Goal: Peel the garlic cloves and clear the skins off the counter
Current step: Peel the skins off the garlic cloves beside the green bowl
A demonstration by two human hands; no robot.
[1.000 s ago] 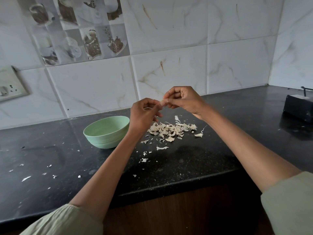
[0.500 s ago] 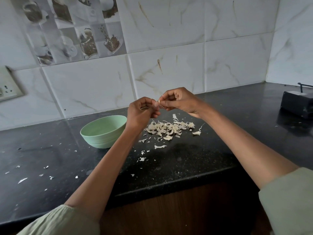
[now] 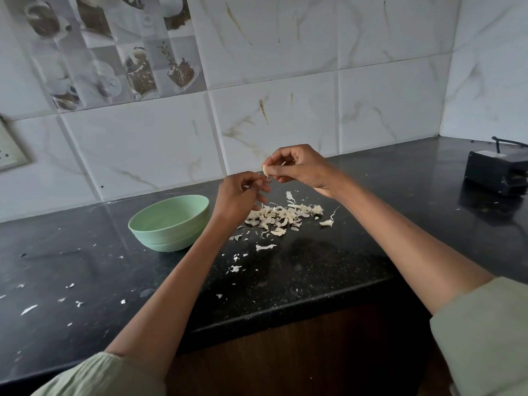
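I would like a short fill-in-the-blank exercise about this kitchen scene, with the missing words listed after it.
1. The right hand pinches a garlic ____.
2. The bowl left of the left hand is pale ____.
3. The pile of skins lies on the black ____.
4. The black box sits at the counter's far ____ end.

Missing words: clove; green; counter; right
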